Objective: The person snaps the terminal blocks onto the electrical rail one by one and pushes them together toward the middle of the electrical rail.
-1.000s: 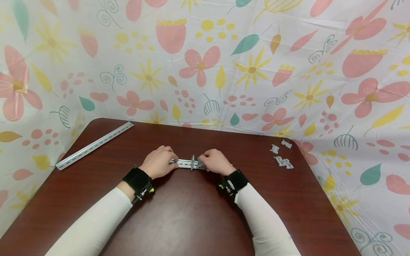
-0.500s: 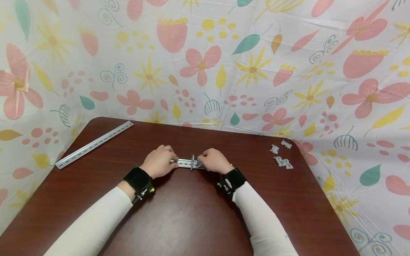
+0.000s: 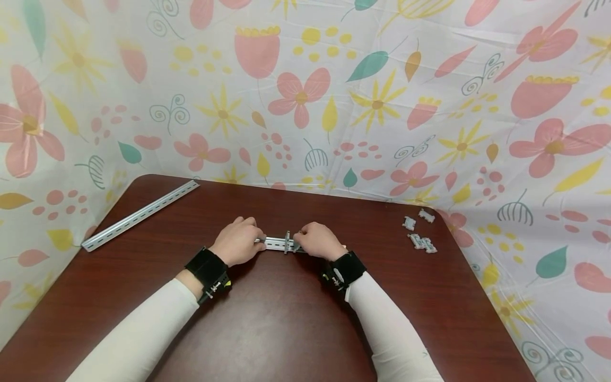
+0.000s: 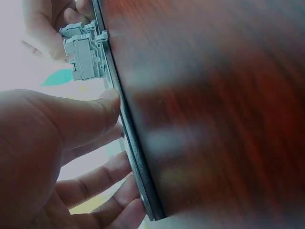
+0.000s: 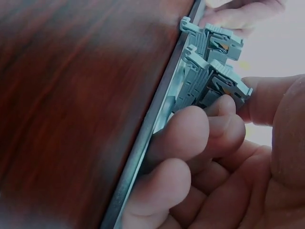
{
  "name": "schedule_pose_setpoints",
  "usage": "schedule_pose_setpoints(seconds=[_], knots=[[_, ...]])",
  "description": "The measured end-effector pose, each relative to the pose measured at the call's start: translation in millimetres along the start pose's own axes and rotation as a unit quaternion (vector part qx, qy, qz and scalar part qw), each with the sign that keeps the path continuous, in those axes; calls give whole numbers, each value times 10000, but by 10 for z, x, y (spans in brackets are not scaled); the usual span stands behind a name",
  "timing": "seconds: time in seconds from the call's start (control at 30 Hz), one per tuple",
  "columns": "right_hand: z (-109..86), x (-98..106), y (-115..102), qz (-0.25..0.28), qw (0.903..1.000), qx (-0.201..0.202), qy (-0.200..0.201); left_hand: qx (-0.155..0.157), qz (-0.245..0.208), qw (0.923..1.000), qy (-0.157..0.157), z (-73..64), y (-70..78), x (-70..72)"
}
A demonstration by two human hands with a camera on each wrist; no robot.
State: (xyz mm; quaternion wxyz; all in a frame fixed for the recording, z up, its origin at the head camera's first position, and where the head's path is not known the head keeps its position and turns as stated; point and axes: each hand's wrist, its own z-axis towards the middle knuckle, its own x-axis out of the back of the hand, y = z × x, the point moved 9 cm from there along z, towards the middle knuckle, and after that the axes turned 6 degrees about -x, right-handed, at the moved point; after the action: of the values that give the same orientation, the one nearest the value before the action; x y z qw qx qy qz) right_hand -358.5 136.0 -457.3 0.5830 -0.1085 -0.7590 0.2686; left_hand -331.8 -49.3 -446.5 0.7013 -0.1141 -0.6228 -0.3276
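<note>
A short slotted metal DIN rail lies crosswise at the middle of the table. My left hand grips its left end, with the thumb on the near edge and fingers behind. One grey terminal block stands upright on the rail between my hands. Beside it, my right hand pinches a second grey terminal block between thumb and fingers. This second block is tilted against the rail in the right wrist view; whether it is seated there I cannot tell. My right hand hides the rail's right part.
A longer slotted DIN rail lies slanted at the back left of the brown table. Several loose grey terminal blocks lie near the back right corner. A floral cloth hangs behind the table.
My right hand and wrist have shifted slightly left, bringing the pinched terminal block closer to the standing one. My left hand and the rail look nearly unmoved.
</note>
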Motion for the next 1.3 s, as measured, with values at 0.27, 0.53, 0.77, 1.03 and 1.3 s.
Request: schedule_pose_setpoints(seconds=[0.27, 0.53, 0.77, 1.03, 1.3], knots=[[-13, -17, -88, -316, 9992, 39, 244, -20, 107, 9999, -27, 2, 24, 13], [-12, -47, -139, -630, 9975, 214, 258, -18, 136, 9999, -4, 5, 23, 17], [-24, -63, -140, -769, 9965, 186, 275, 10, 73, 10000, -64, 7, 21, 7], [-44, -78, -193, -976, 9945, 212, 324, 46, 70, 10000, -34, 3, 6, -4], [174, -218, 38, -1096, 9923, 477, 320, 73, 33, 10000, -34, 9, 18, 13]])
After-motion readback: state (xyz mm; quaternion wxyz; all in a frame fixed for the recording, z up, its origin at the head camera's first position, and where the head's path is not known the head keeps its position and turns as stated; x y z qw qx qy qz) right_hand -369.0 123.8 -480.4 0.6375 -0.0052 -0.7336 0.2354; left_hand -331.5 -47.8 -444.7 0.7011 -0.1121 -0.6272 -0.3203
